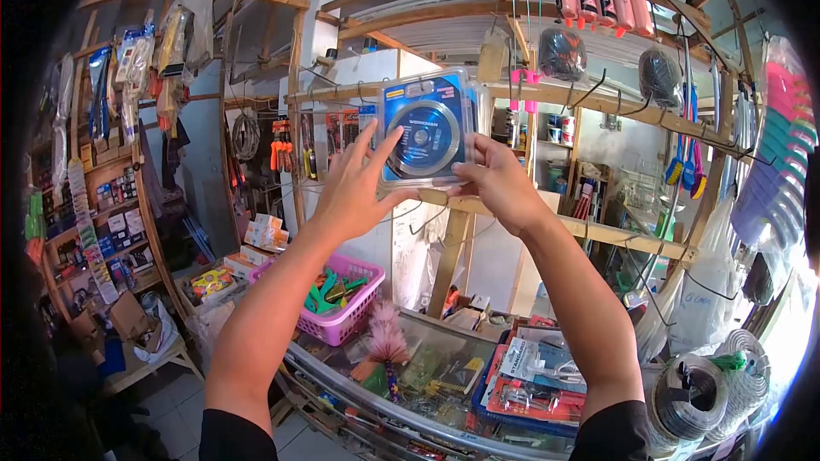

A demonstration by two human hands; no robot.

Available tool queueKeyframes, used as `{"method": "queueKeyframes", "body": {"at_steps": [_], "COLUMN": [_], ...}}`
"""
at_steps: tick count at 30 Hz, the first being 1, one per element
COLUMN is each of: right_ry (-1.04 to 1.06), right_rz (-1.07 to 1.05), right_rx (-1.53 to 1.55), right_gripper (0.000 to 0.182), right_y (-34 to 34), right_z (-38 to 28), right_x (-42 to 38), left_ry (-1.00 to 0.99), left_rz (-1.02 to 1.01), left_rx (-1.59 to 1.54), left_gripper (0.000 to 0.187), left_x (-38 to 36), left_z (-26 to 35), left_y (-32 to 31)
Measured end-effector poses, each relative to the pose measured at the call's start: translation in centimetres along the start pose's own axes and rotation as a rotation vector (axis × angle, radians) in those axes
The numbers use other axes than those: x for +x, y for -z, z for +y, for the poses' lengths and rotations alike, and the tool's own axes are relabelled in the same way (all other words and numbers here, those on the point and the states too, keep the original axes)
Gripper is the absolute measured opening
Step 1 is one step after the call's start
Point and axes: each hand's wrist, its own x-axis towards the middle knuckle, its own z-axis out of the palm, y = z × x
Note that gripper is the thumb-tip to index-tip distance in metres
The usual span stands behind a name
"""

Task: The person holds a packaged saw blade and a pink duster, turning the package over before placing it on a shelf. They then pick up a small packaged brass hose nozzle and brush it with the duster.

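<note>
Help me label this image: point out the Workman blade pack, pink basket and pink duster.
Workman blade pack [422, 137]: head view, middle of the disc.
Pink basket [355, 312]: head view, outer wall.
Pink duster [387, 338]: head view, fluffy plume.

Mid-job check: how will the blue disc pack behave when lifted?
The blue disc pack is likely stiff, looking flat and unbent in clear plastic. Its glossy face may slip a little against the left hand and right hand. Its squared outline suggests it won't roll.

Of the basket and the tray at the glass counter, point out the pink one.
The basket, partly behind the left forearm, with green items inside, is pink. The tray, farther right, is blue and holds packets.
</note>
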Motion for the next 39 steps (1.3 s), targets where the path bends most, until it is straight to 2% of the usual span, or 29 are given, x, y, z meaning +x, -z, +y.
{"method": "queueKeyframes", "body": {"at_steps": [3, 21, 24, 30, 33, 36, 39], "right_ry": [0.037, 0.009, -0.014, -0.026, -0.043, -0.038, -0.035], "right_rz": [-0.05, -0.137, -0.129, -0.039, -0.039, -0.027, -0.004], "right_rx": [0.012, 0.205, 0.177, 0.095, 0.025, -0.027, -0.151], "right_gripper": [0.043, 0.039, 0.046, 0.045, 0.047, 0.047, 0.052], "right_y": [0.6, 1.4, 1.2, 1.4, 2.1, 3.0, 4.2], "right_z": [0.0, -2.1, -2.1, -0.8, 0.0, 1.6, 3.1], "right_x": [1.5, 1.1, 0.7, 1.5, 2.4, 3.6, 4.7], "left_ry": [0.005, -0.076, -0.072, -0.063, 0.06, -0.057, 0.003], "left_rz": [-0.015, 0.086, 0.067, 0.125, 0.002, 0.14, 0.126], "left_rx": [0.023, 0.118, 0.041, 0.051, -0.023, -0.072, -0.138], "left_gripper": [0.09, 0.071, 0.069, 0.067, 0.068, 0.068, 0.07], "left_x": [1.0, 1.0, 0.7, 1.1, 1.6, 1.9, 2.4], "left_z": [-0.6, -0.4, -0.8, -1.4, -0.9, -1.6, -1.9], "left_y": [0.2, 1.4, 0.3, -3.0, -3.8, -6.5, -8.6]}}
